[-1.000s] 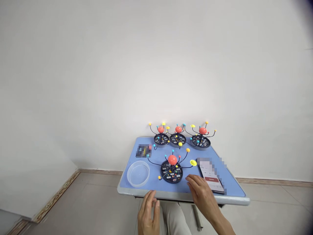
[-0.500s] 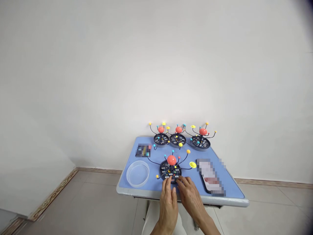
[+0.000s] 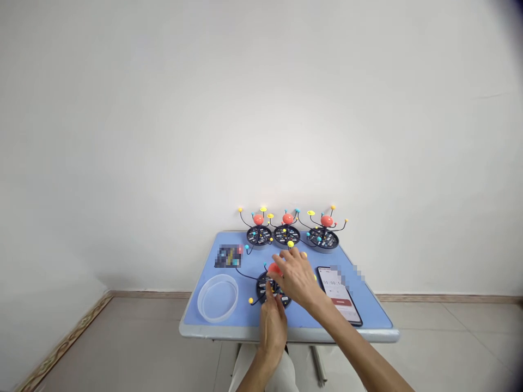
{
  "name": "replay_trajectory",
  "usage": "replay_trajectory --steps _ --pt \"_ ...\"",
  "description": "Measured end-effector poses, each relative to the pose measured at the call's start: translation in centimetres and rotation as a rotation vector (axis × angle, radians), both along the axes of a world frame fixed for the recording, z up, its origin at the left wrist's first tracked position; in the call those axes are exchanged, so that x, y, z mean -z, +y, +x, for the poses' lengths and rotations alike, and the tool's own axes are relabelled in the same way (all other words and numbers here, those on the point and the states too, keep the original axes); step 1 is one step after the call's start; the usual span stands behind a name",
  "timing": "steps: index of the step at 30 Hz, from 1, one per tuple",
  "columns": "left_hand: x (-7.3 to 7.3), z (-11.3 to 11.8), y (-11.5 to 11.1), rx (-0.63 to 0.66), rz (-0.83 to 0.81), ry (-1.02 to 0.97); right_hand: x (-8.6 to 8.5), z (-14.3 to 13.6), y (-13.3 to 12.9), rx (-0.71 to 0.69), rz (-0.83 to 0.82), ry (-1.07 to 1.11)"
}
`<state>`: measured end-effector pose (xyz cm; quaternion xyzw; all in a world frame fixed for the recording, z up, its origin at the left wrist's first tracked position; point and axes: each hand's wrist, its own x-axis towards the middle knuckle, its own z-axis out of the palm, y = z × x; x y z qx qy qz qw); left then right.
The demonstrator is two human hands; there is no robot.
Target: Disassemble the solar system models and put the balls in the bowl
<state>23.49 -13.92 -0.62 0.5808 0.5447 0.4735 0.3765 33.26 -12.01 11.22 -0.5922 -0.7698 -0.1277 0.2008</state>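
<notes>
A planet model with a round black base (image 3: 261,287) and a red ball (image 3: 274,268) in its middle stands near the front of the blue table. My left hand (image 3: 273,322) is at the front of this base, with fingers extended over its near part. Above the base, my right hand (image 3: 295,276) reaches in from the right, fingers spread and curved at the red ball, partly covering it. Whether its fingertips grip the ball cannot be made out. Several coloured balls on curved black wires surround the centre; the right hand hides some.
Three similar models, at left (image 3: 259,236), middle (image 3: 286,236) and right (image 3: 322,238), line the table's back edge. A clear round dish (image 3: 218,298) and a dark card (image 3: 227,256) lie left; a phone (image 3: 340,296) lies right.
My right hand has moved up and forward from the base's front edge to the red ball. My left hand stays at the base's front. The view has shifted slightly.
</notes>
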Motion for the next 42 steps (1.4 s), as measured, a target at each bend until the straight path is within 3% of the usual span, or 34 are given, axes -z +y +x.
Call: replay_trajectory --steps 7,17,23,35,42 --pt "0.0 0.4 1.3 0.033 0.006 0.107 0.2 -1.6 1.0 0.074 -0.189 -0.130" --pt "-1.4 0.6 2.2 -0.012 -0.004 0.207 0.3 -1.3 1.8 0.036 -0.227 -0.172" --pt "-1.4 0.7 2.7 -0.028 -0.056 0.207 0.1 -1.2 1.6 0.045 -0.263 -0.194" --pt "-1.9 0.4 2.9 0.004 -0.067 0.383 -1.1 -0.8 1.9 -0.010 -0.377 -0.170" --pt "-1.6 0.5 2.8 -0.015 -0.034 0.475 -2.9 0.2 2.1 -0.072 -0.339 -0.081"
